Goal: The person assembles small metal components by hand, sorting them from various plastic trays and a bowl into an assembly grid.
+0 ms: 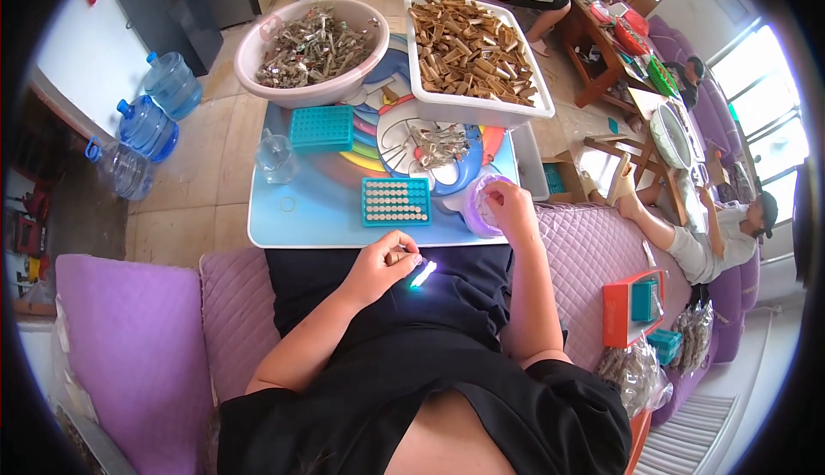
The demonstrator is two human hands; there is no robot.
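Above my lap, my left hand (375, 270) is closed around a small brown piece (396, 257) and something clear. Beside its fingertips glows a white and greenish light (424, 275); the lit part's shape is blurred by glare. My right hand (509, 208) dips its pinched fingers into a purple-rimmed cup (481, 217) at the table's right front. Whether those fingertips hold anything is hidden. Between the hands, on the table, sits a teal tray (395, 220) with rows of small round pale pieces. Behind it lies a loose pile of small clear-and-silver parts with wires (436, 142).
The low blue table (331, 208) also bears a clear jug (276, 159) and another teal tray (321, 128). At its far side stand a pink basin (249, 67) of wired parts and a white bin (468, 112) of brown pieces. Water bottles (148, 131) stand left; people sit right.
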